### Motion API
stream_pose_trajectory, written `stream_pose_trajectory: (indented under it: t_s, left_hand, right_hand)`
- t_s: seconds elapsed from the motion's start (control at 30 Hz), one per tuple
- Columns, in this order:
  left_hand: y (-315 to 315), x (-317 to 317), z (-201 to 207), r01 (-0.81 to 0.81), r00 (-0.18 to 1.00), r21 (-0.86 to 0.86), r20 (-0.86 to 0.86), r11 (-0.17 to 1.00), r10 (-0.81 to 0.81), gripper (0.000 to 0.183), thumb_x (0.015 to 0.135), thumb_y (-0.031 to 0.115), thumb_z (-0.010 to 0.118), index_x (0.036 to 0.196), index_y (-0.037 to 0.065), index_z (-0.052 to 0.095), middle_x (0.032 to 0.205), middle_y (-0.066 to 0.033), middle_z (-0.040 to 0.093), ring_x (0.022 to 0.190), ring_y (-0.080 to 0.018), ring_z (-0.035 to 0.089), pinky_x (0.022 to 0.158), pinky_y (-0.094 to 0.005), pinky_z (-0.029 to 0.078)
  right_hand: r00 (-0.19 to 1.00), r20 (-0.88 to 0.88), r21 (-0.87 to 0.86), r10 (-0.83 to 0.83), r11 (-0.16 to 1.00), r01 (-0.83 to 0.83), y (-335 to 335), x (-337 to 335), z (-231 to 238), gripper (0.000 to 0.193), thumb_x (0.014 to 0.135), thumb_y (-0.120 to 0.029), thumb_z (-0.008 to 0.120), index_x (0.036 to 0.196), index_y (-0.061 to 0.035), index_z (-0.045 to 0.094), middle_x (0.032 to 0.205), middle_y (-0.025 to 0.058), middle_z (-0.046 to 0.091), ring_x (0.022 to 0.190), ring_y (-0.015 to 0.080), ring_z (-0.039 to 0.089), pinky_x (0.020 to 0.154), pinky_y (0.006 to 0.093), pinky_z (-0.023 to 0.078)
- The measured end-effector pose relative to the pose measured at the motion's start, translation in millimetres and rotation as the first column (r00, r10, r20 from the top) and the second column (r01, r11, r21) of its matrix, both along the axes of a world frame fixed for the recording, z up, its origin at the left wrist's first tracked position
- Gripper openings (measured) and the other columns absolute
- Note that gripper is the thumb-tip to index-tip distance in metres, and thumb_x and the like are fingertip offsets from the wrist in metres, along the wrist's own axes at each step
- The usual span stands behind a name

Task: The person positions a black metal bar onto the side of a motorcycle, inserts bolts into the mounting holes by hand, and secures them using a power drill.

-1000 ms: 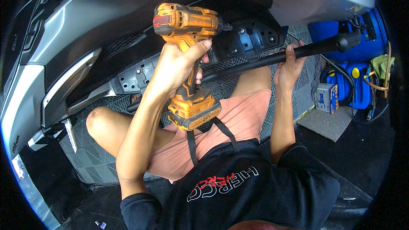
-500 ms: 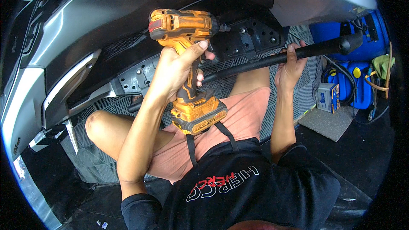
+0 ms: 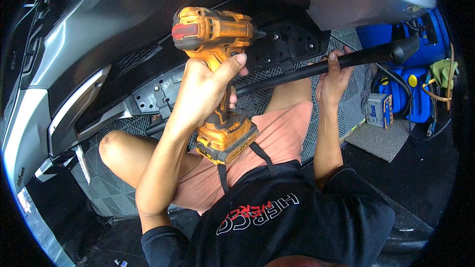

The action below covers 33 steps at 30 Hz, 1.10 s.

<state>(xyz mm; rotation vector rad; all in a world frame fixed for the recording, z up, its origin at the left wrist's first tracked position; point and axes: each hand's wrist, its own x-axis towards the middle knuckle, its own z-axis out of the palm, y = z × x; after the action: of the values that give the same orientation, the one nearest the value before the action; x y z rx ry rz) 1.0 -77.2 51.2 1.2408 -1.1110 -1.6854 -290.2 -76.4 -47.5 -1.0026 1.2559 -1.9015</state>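
Note:
My left hand (image 3: 200, 89) is closed round the grip of an orange and black cordless impact driver (image 3: 225, 29). The driver's nose points right, toward the dark perforated metal bracket (image 3: 292, 44) with bolts in it; I cannot tell whether the bit touches it. Its battery hangs low over my lap. Farther right, my right hand (image 3: 330, 81) grips a long black tube (image 3: 284, 77), fingers wrapped behind it and thumb in front. The tube runs over my thigh toward the lower left, where my left arm and the driver hide part of it. Its wider, capped end is at the right.
Silver and black vehicle bodywork (image 3: 74, 89) fills the left and top. Under my legs lies a grey patterned mat (image 3: 106, 188). At the right are a blue container (image 3: 420, 104), a black hose, a small grey-blue box (image 3: 378, 110) and a grey board (image 3: 381, 141).
The driver has turned slightly in my left hand's hold, its rear end showing more and its battery shifting a little down and left. My right hand stays on the tube.

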Motion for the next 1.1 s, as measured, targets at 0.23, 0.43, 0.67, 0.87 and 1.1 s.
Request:
stream_pose_trajectory:
  t_s: [0.23, 0.43, 0.67, 0.87, 1.1]
  left_hand:
    - [10, -5, -6, -0.06, 0.997, -0.018, -0.051, 0.998, 0.059, 0.034, 0.097, 0.028, 0.064, 0.116, 0.0, 0.059, 0.091, -0.007, 0.07, 0.048, -0.0083, 0.055, 0.044, -0.0226, 0.048]
    - [19, 10, -22, -0.085, 0.992, -0.016, -0.096, 0.996, 0.083, 0.034, 0.096, 0.027, 0.065, 0.113, -0.002, 0.061, 0.091, -0.0075, 0.069, 0.051, -0.0089, 0.056, 0.047, -0.0235, 0.048]
    - [39, 41, -28, -0.167, 0.973, -0.01, -0.166, 0.986, 0.163, 0.037, 0.096, 0.026, 0.065, 0.121, 0.0, 0.058, 0.095, -0.0058, 0.069, 0.052, -0.0079, 0.054, 0.049, -0.0212, 0.047]
    - [90, 31, -35, -0.084, 0.992, -0.219, 0.075, 0.972, 0.103, 0.051, 0.087, 0.014, 0.072, 0.131, 0.001, 0.052, 0.119, -0.0107, 0.064, 0.107, -0.0205, 0.061, 0.092, -0.0363, 0.051]
    - [133, -37, -43, 0.09, 0.966, -0.444, 0.258, 0.891, 0.031, 0.096, 0.076, 0.011, 0.073, 0.151, -0.007, 0.017, 0.145, -0.0294, 0.035, 0.14, -0.0413, 0.036, 0.115, -0.0461, 0.031]
  right_hand:
    - [1.0, 0.009, 0.003, -0.023, 1.0, 0.023, -7, 0, -2, 0.055, 0.095, 0.003, 0.06, 0.14, -0.0028, 0.029, 0.102, 0.0052, 0.055, 0.084, 0.0092, 0.052, 0.071, 0.0206, 0.045]
    - [0.998, 0.037, 0.013, 0.042, 0.999, -0.042, -2, -3, 8, 0.056, 0.096, -0.003, 0.062, 0.141, -0.0038, 0.028, 0.108, 0.0099, 0.059, 0.084, 0.0152, 0.061, 0.063, 0.0226, 0.049]
    - [1.0, -0.019, 0.157, 0.021, 0.987, -0.018, 17, -4, 23, 0.051, 0.097, -0.005, 0.061, 0.139, -0.0026, 0.033, 0.118, 0.0129, 0.054, 0.095, 0.0184, 0.059, 0.068, 0.0289, 0.056]
    - [0.921, -0.281, 0.106, 0.27, 0.962, -0.25, 97, 8, 15, 0.063, 0.09, -0.014, 0.072, 0.14, 0.0025, 0.037, 0.13, 0.0134, 0.047, 0.114, 0.0215, 0.054, 0.091, 0.0386, 0.054]
    - [0.443, 0.275, 0.28, 0.853, 0.37, -0.886, 96, 97, 45, 0.113, 0.07, -0.038, 0.089, 0.152, 0.001, 0.023, 0.145, 0.0182, 0.044, 0.133, 0.0276, 0.047, 0.113, 0.0426, 0.038]
